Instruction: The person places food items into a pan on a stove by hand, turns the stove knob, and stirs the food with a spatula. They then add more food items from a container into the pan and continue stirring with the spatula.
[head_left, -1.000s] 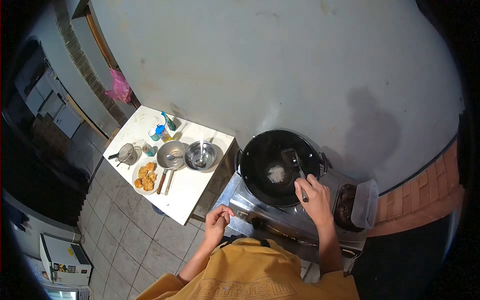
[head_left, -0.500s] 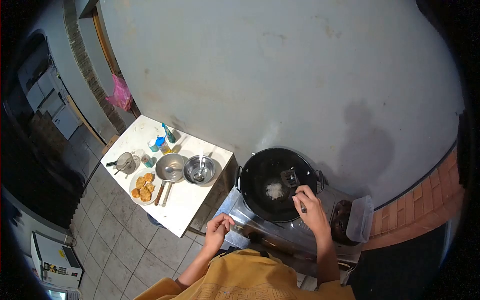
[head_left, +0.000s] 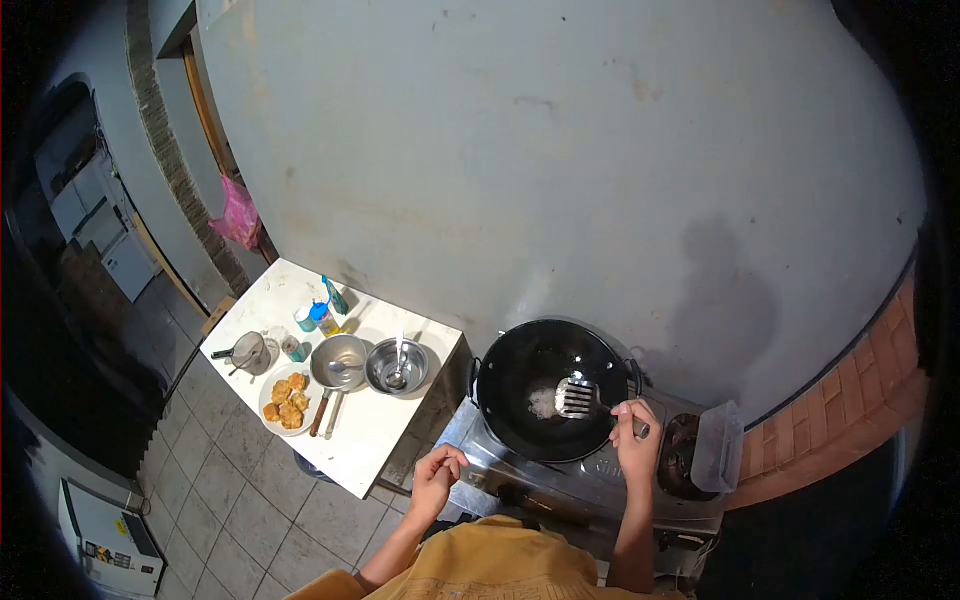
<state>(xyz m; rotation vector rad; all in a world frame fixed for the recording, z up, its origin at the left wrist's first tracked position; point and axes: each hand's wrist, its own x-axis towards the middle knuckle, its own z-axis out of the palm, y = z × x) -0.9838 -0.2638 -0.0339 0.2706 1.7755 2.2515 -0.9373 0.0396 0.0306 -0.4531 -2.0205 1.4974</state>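
Since a second ago my right hand has swung the spatula flat over the food in the wok, its grip clamped on the handle. My left hand hovers loosely curled, empty, beside the stove.

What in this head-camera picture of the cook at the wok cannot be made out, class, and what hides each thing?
- White food in the wok: partly covered by the slotted spatula held in the right hand; too small to identify.
- Left hand: fingers curled, anything inside hidden.
- Small containers on the white table: labels too small to read.
- Second burner: dark and part hidden by the right hand.
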